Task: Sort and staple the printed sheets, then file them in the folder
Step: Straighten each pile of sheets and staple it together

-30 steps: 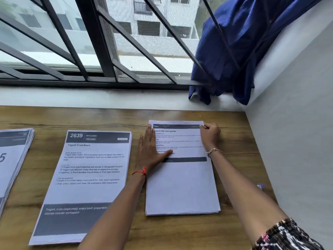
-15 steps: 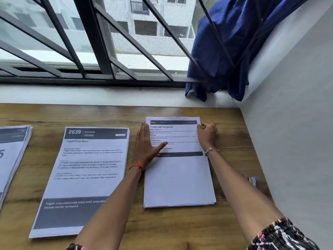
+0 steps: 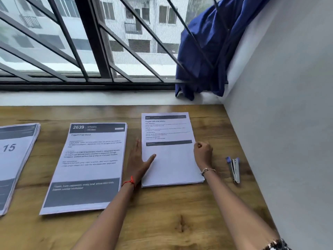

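A wooden bench (image 3: pixel 180 222) sits in a corner beneath a barred window (image 3: pixel 93 51), with daylight and pale buildings (image 3: pixel 140 24) outside. Blue cloth (image 3: pixel 203 51), perhaps a curtain, bunches against the grey wall (image 3: pixel 288 123).

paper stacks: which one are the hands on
The rightmost stack, nearest the stapler: the left hand lies flat along its left edge, the right hand is curled at its right edge. The 2639 stack and the 15 stack lie untouched.

Blue curtain (image 3: pixel 203 51), brown wood-grain table (image 3: pixel 162 213)
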`<act>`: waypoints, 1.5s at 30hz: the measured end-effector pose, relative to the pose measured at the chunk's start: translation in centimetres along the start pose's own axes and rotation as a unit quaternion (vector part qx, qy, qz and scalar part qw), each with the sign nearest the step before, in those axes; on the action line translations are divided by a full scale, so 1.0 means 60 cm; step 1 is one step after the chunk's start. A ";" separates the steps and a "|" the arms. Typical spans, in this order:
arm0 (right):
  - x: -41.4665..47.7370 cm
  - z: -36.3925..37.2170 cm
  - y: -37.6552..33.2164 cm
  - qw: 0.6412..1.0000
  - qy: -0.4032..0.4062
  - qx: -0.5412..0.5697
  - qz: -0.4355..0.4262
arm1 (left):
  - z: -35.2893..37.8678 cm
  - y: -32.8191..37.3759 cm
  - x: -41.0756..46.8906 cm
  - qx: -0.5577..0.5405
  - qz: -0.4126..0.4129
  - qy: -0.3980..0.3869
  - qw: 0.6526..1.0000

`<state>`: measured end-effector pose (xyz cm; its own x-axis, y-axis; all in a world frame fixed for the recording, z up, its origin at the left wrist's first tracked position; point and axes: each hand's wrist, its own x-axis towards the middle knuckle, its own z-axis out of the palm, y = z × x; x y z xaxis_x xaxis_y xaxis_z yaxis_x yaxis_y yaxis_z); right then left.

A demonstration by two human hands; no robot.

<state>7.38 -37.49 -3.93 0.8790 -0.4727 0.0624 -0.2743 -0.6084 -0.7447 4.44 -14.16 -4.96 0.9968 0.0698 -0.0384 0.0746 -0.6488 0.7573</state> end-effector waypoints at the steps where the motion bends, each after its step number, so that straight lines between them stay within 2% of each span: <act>1: -0.009 -0.003 0.002 1.000 0.006 0.001 0.003 | 0.001 0.002 -0.008 -0.005 -0.007 0.003 1.000; 5: -0.042 -0.012 0.005 1.000 0.014 0.011 -0.001 | 0.008 0.009 -0.038 -0.006 -0.017 0.015 1.000; 13: -0.059 -0.002 0.003 0.999 -0.005 0.048 0.023 | 0.009 0.019 -0.044 0.006 -0.019 -0.019 1.000; 19: -0.063 -0.008 -0.004 0.999 -0.018 0.040 0.021 | 0.006 0.010 -0.043 0.009 -0.025 -0.049 0.998; 33: -0.070 -0.023 -0.011 0.997 -0.038 0.039 0.048 | -0.002 0.013 -0.045 -0.016 -0.032 -0.058 0.998; 38: -0.058 -0.031 -0.011 0.997 -0.047 0.039 0.050 | -0.008 0.019 -0.043 -0.092 -0.056 -0.041 0.993; 40: -0.049 -0.043 -0.010 0.999 -0.025 0.018 0.042 | -0.010 0.025 -0.038 -0.106 -0.063 -0.006 0.992; 45: -0.023 -0.091 0.008 0.976 0.075 -0.182 0.097 | -0.009 0.046 -0.022 -0.087 -0.046 0.054 0.994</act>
<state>3.89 -40.61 -0.72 0.7367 -0.6735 0.0611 -0.5746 -0.6710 -0.4686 3.32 -15.62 -2.48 0.9767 0.2089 -0.0499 0.1498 -0.4962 0.8552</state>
